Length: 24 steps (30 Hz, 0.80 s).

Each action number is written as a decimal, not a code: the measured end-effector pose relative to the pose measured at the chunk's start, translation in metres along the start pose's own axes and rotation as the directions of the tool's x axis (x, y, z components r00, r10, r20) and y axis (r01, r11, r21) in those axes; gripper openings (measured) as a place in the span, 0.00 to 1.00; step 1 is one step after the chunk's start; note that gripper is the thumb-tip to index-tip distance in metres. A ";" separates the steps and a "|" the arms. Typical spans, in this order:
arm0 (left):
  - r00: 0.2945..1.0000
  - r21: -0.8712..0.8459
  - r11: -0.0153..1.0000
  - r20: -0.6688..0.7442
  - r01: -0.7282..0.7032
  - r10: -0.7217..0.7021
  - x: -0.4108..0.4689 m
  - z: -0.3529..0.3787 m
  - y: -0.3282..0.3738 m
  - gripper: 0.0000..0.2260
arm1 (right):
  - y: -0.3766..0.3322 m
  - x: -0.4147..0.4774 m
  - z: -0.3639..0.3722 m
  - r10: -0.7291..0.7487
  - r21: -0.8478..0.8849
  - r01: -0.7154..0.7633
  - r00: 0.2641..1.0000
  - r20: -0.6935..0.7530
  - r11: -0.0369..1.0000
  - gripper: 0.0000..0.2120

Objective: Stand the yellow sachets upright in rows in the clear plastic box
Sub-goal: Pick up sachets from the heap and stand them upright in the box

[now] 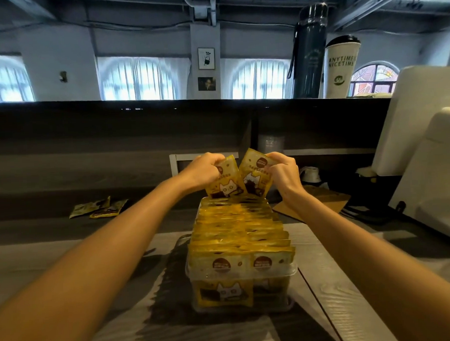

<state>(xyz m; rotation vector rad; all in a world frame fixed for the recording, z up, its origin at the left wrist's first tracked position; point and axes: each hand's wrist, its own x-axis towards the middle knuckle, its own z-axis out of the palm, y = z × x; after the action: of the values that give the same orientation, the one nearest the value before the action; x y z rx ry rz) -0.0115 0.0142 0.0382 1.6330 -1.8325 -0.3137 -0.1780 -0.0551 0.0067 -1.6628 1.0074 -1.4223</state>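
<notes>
A clear plastic box [292,269] stands on the table in front of me, packed with two rows of upright yellow sachets [236,226] printed with a cat. My left hand [206,171] grips one yellow sachet [225,183] by its top edge, over the box's far end. My right hand [283,173] grips a second sachet [255,178] the same way, right beside the first. Both held sachets hang with their lower edges at the tops of the far rows.
Two or three loose sachets [99,208] lie flat on the table at the left. A brown cardboard sheet [318,199] lies right of the box. White machines [429,146] stand at the right. A dark bottle [309,53] and a white cup [340,67] stand on the counter ledge.
</notes>
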 end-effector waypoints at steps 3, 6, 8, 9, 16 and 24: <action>1.000 0.085 0.996 0.026 -0.005 0.003 0.002 0.005 -0.004 0.10 | 0.002 0.000 0.000 -0.021 -0.070 0.026 0.997 0.074 0.997 0.15; 0.998 0.198 0.980 0.056 0.029 -0.041 0.002 0.013 -0.013 0.12 | 0.005 0.001 0.003 -0.013 -0.160 0.039 0.988 0.155 0.986 0.14; 0.993 0.260 0.964 0.093 0.049 -0.076 0.002 0.018 -0.018 0.11 | 0.010 0.002 0.005 0.013 -0.224 0.040 0.974 0.228 0.974 0.13; 0.990 0.274 0.960 0.106 0.056 -0.088 0.002 0.021 -0.021 0.10 | 0.013 0.002 0.007 0.029 -0.269 0.044 0.965 0.261 0.962 0.13; 0.985 0.199 0.979 -0.174 0.040 -0.005 -0.002 0.026 -0.032 0.05 | 0.024 -0.002 0.009 -0.201 -0.491 0.287 0.954 0.221 0.823 0.10; 0.994 0.161 0.981 -0.036 0.104 -0.100 -0.012 0.031 -0.024 0.15 | 0.013 -0.010 0.009 0.002 -0.627 0.258 0.924 0.382 0.735 0.14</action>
<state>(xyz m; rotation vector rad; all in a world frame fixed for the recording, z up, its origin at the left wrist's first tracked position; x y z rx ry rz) -0.0108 0.0131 -0.0027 1.8374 -1.7967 -0.1887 -0.1716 -0.0519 -0.0106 -2.4541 1.2885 -0.7902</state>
